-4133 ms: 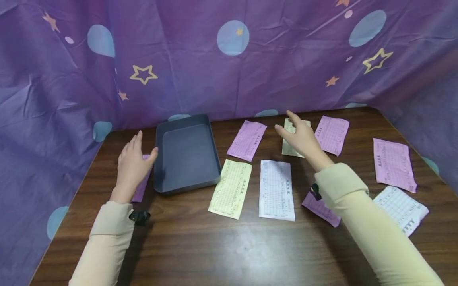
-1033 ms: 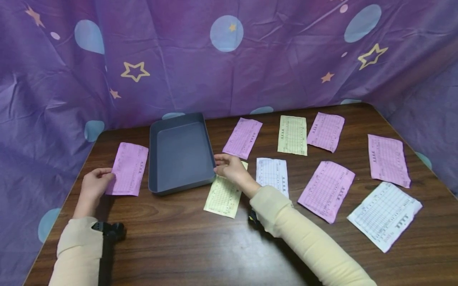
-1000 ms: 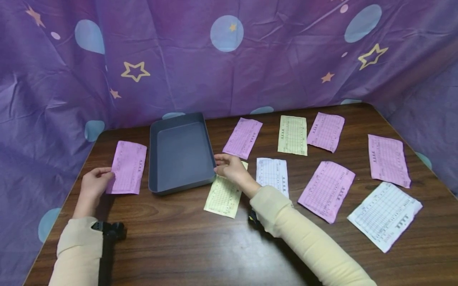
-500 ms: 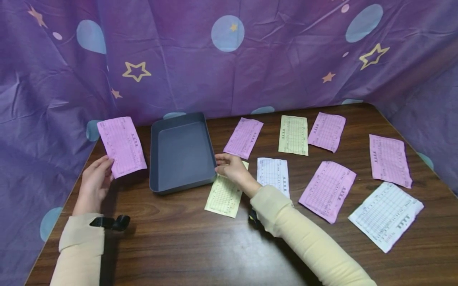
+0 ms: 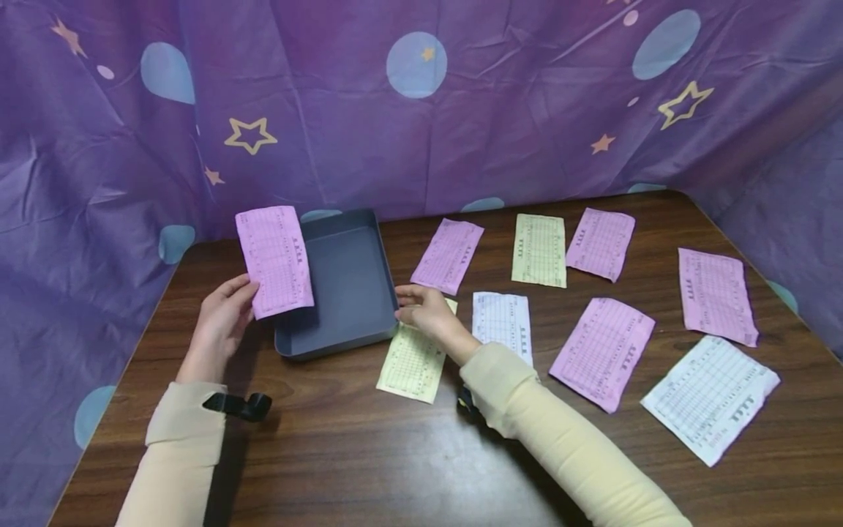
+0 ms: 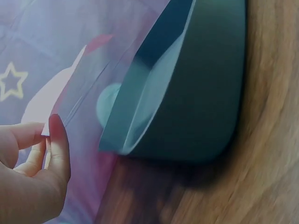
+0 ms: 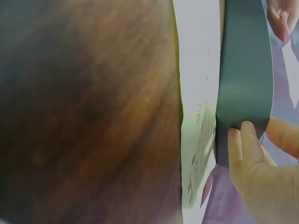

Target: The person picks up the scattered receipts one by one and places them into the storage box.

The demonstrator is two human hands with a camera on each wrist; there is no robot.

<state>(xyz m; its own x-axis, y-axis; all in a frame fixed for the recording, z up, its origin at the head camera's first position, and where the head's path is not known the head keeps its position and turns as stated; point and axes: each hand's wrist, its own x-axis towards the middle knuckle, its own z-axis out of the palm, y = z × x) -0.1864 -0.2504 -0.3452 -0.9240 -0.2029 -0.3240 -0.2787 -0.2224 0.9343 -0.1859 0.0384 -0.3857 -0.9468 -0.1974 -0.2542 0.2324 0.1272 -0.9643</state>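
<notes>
In the head view my left hand (image 5: pixel 222 322) pinches a pink printed slip (image 5: pixel 276 263) by its lower left edge, between thumb and fingertips. The slip is raised and overlaps the left side of the dark grey tray (image 5: pixel 352 282). From the left wrist, the slip (image 6: pixel 65 88) appears nearly edge-on, beside the tray wall (image 6: pixel 201 88). My right hand (image 5: pixel 428 313) holds the tray's right wall near its front corner. In the right wrist view the thumb is at the rim and the fingers lie along the outer wall (image 7: pixel 245 70). A yellow slip (image 5: pixel 411 362) lies partly under that hand.
More slips lie across the brown table (image 5: pixel 369 454): a white slip (image 5: pixel 502 326) partly behind the right sleeve, a pink slip (image 5: pixel 602 355), another white slip (image 5: pixel 711 399) and several along the back and right. A purple curtain (image 5: pixel 342 110) hangs behind the table.
My left hand has lifted the pink slip from the table left of the tray and moved it rightward over the tray's left side. The right hand has stayed at the tray's wall this last second.
</notes>
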